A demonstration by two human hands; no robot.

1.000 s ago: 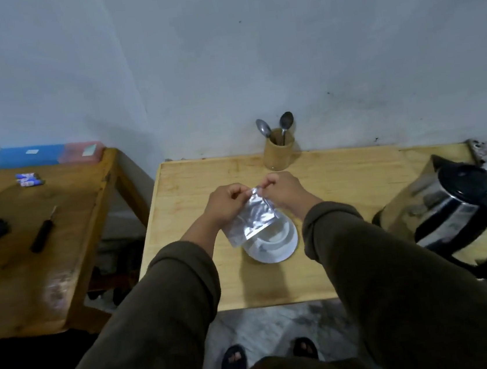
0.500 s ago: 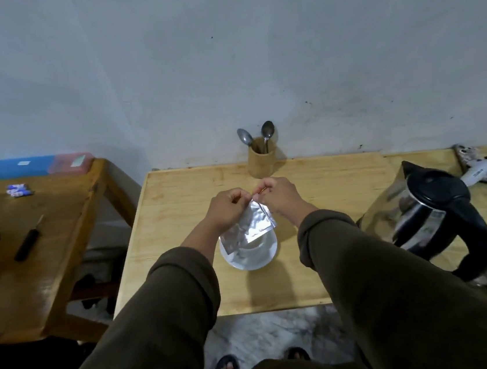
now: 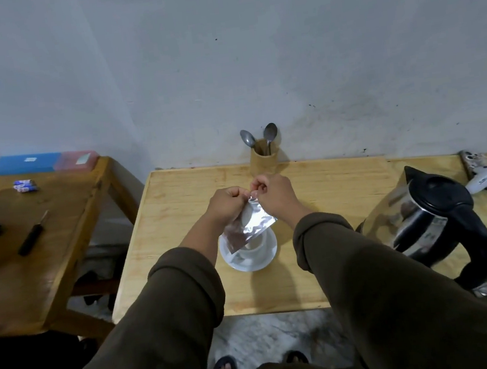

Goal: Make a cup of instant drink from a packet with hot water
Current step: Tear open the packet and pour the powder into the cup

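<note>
A silver foil packet (image 3: 248, 226) hangs over a white cup (image 3: 254, 248) that stands on a white saucer (image 3: 267, 257) on the light wooden table (image 3: 179, 222). My left hand (image 3: 228, 205) and my right hand (image 3: 273, 194) both pinch the packet's top edge, fingers close together. The packet covers most of the cup's mouth, so its inside is hidden. A steel electric kettle (image 3: 431, 214) with a black lid and handle stands to the right of the cup.
A wooden holder (image 3: 263, 159) with two spoons stands at the back by the wall. A white plug or adapter (image 3: 483, 179) lies behind the kettle. On a second table (image 3: 31, 254) to the left lie a screwdriver (image 3: 32, 234), boxes (image 3: 45, 161) and small items.
The view has shifted, so the table and kettle sit differently in frame. My hands still grip the packet's top over the cup, and the packet now hangs lower and more tilted.
</note>
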